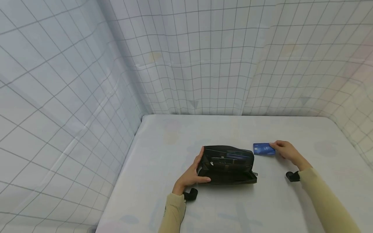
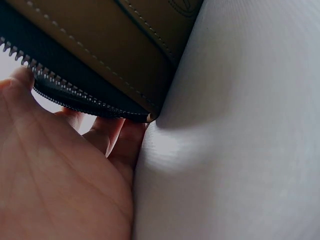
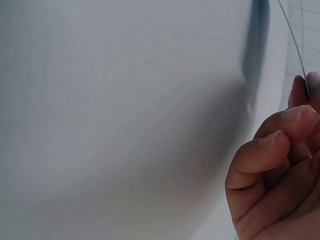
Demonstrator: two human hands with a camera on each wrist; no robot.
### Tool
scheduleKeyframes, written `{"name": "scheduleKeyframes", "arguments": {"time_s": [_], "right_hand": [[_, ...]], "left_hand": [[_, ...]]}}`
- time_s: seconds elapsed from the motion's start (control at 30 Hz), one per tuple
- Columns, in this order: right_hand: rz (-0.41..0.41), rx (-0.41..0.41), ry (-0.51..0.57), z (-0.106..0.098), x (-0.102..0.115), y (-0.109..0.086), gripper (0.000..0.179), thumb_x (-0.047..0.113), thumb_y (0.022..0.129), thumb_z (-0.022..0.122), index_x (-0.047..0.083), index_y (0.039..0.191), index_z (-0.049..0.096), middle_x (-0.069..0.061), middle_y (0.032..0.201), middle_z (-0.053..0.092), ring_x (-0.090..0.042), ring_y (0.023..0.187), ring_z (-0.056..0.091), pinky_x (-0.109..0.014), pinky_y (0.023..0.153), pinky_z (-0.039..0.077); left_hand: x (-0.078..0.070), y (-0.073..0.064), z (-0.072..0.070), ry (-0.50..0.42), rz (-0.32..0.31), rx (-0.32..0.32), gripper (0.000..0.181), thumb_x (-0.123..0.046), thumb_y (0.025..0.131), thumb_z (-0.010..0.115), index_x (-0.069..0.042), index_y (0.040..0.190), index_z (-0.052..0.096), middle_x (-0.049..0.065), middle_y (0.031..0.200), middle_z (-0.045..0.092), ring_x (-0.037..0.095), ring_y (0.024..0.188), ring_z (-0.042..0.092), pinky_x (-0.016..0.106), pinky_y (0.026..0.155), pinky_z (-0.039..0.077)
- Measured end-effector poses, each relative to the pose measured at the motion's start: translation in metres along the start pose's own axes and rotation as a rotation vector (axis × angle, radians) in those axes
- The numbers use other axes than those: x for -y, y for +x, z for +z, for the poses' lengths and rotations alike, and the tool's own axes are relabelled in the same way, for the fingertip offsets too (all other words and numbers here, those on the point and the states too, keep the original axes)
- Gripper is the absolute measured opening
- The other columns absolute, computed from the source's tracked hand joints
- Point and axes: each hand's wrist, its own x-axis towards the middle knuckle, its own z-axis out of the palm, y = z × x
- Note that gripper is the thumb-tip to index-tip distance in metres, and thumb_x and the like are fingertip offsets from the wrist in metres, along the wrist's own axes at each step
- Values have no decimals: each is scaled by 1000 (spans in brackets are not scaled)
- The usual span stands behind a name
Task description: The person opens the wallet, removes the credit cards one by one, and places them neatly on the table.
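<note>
A black zip wallet (image 1: 225,178) lies spread open on the table, its inner pockets showing and a blue card (image 1: 237,155) tucked in one of them. My left hand (image 1: 188,177) grips the wallet's left end, thumb at the near edge and fingers at the far side. Close up in the left wrist view, the zip teeth (image 2: 75,89) run along the wallet's edge beside the fingers. To the right of the wallet, my right hand (image 1: 287,151) pinches a blue card (image 1: 260,149) marked VIP by its right end. The right wrist view shows this card edge-on as a thin line (image 3: 294,37).
The white table (image 1: 163,136) carries the wallet and ends at a far edge. White cloth with a dark grid (image 1: 198,64) hangs behind it and along both sides. Small black devices (image 1: 190,194) are worn at both wrists, below light yellow sleeves (image 1: 323,197).
</note>
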Motion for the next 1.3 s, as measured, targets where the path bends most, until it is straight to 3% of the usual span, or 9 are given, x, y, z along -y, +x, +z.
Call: {"name": "scheduleKeyframes", "arguments": {"time_s": [0.17, 0.37, 0.6, 0.73, 1.03, 1.3], "right_hand": [[56, 12, -83, -3, -6, 1, 46, 45, 97, 42, 5, 74, 45, 3, 56, 34, -14, 50, 35, -29, 49, 32], [105, 26, -170, -6, -9, 4, 46, 47, 95, 44, 8, 72, 50, 3, 57, 37, -15, 52, 38, -30, 51, 32], [117, 34, -189, -6, -13, 7, 47, 48, 95, 43, 8, 72, 51, 2, 60, 39, -16, 54, 39, -29, 51, 33], [113, 21, -212, -6, -9, 6, 46, 47, 96, 43, 8, 72, 51, 1, 61, 40, -16, 55, 39, -29, 51, 33], [114, 44, -225, -9, -2, 7, 44, 43, 97, 43, 5, 77, 53, 0, 63, 42, -16, 56, 41, -29, 52, 34], [123, 53, -207, -9, -2, 8, 46, 44, 96, 43, 4, 76, 54, 0, 63, 42, -16, 55, 43, -30, 51, 36]], "left_hand": [[0, -1, -1, 18, -18, 5, 115, -44, 71, 78, -40, 146, -9, -14, 154, -6, 15, 142, -4, 55, 110, 12], [-30, -5, -6, 41, -22, 36, 118, -46, 73, 76, -23, 149, -11, 0, 155, -8, 25, 142, -3, 57, 108, 14], [3, -1, 1, 13, -10, -4, 114, -55, 69, 74, -40, 146, -8, -14, 154, -6, 17, 142, -4, 57, 109, 12], [1, -1, 0, 25, -6, -8, 114, -54, 70, 74, -38, 147, -8, -10, 155, -5, 21, 142, -2, 58, 108, 14], [-32, -5, -6, 34, -2, 26, 115, -42, 75, 75, -19, 149, -9, 7, 156, -6, 32, 141, -2, 61, 106, 13], [-2, -1, -1, 25, -19, 6, 114, -50, 72, 75, -38, 147, -9, -9, 155, -7, 22, 142, -3, 58, 108, 14]]}}
